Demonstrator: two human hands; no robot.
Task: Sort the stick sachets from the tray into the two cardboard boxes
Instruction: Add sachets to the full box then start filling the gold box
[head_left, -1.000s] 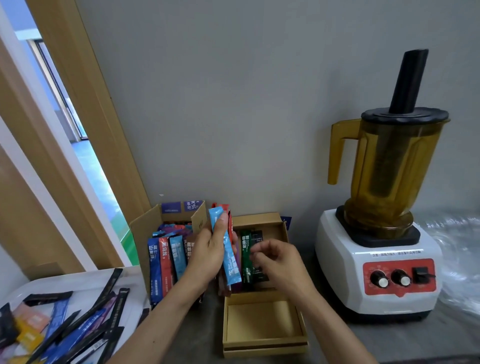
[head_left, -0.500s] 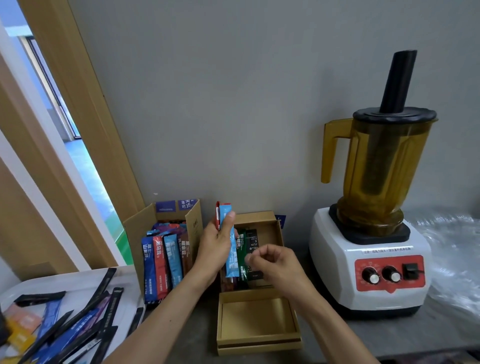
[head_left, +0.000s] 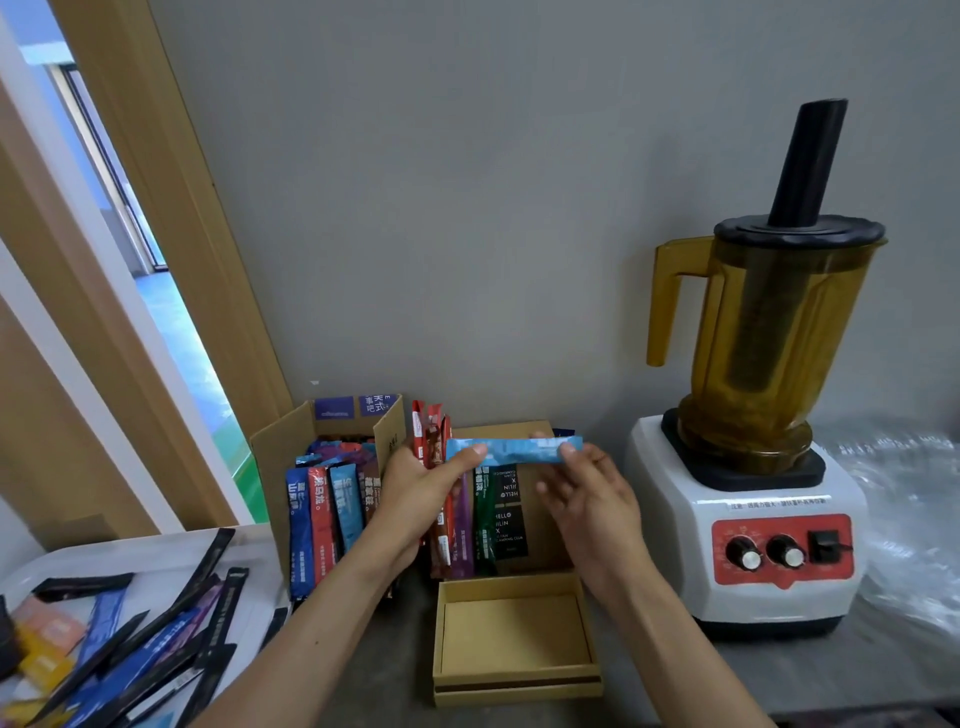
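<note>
Grey wall (head_left: 467, 208) ahead, wooden door frame (head_left: 171, 234) on my left. The grey surface (head_left: 805, 670) carries it all, with the blender (head_left: 675, 519) standing at the right. The white tray (head_left: 156, 556) is near left, with loose sachets lying in it. Two boxes sit by the wall: the left box (head_left: 275, 467) is packed with upright sachets, and the right box (head_left: 545, 540) has a few. My left hand (head_left: 415, 493) grips a red and brown bundle (head_left: 431, 436) upright, thumb pinning one end of the light-blue sachet (head_left: 514, 449). My right hand (head_left: 587, 499) pinches the other end. It lies level, long axis left to right, above the right box.
</note>
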